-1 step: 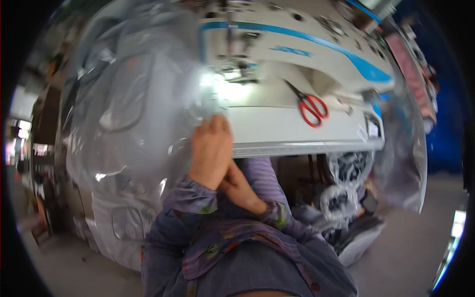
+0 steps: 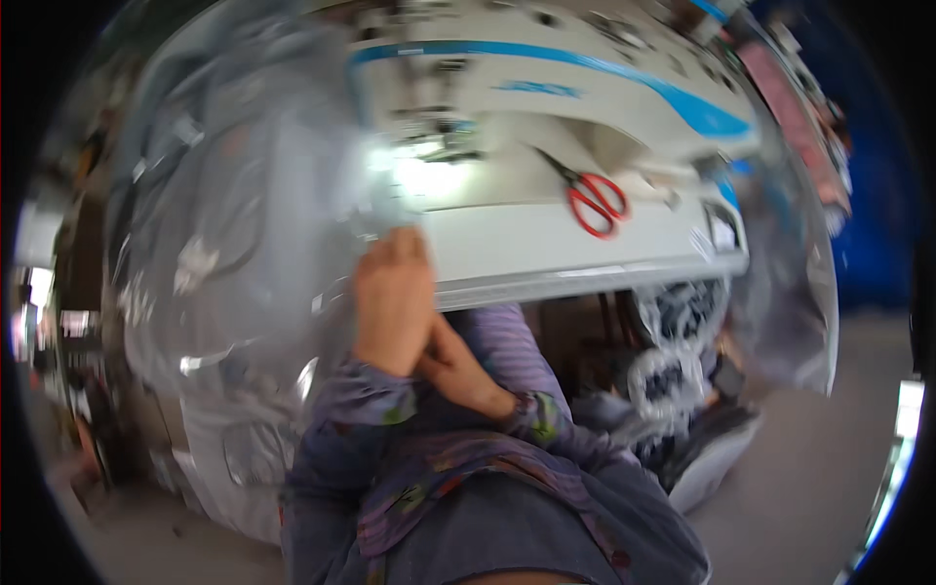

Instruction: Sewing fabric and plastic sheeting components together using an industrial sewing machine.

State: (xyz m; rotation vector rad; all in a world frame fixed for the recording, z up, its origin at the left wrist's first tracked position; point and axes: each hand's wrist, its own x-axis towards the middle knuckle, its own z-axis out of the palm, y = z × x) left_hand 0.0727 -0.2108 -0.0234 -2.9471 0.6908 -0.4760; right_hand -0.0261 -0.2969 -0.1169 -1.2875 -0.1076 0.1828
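My left hand (image 2: 393, 304) is closed at the front left corner of the sewing machine bed, its fingers bunched on the edge of a translucent grey plastic sheet (image 2: 283, 302). The sheet spreads leftward in loose, shiny folds. My right hand (image 2: 462, 375) lies lower, below the bed's front edge. Its fingers pass behind my left hand and wrist, so what they do is hidden. Above my hands, the white and blue sewing machine (image 2: 624, 93) has its lamp lit around the needle area. Red-handled scissors (image 2: 597, 205) lie on the bed, blades toward the machine's needle end.
Under the bed at the right are clear plastic bags (image 2: 673, 380) with dark contents. More translucent plastic (image 2: 785, 312) hangs at the bed's right end. Pink cloth (image 2: 795, 117) lies at the far right, near a blue surface (image 2: 877, 214).
The machine, scissors and both hands appear slightly farther left, as the whole view has shifted. My hands keep about the same place against the bed and the plastic sheet.
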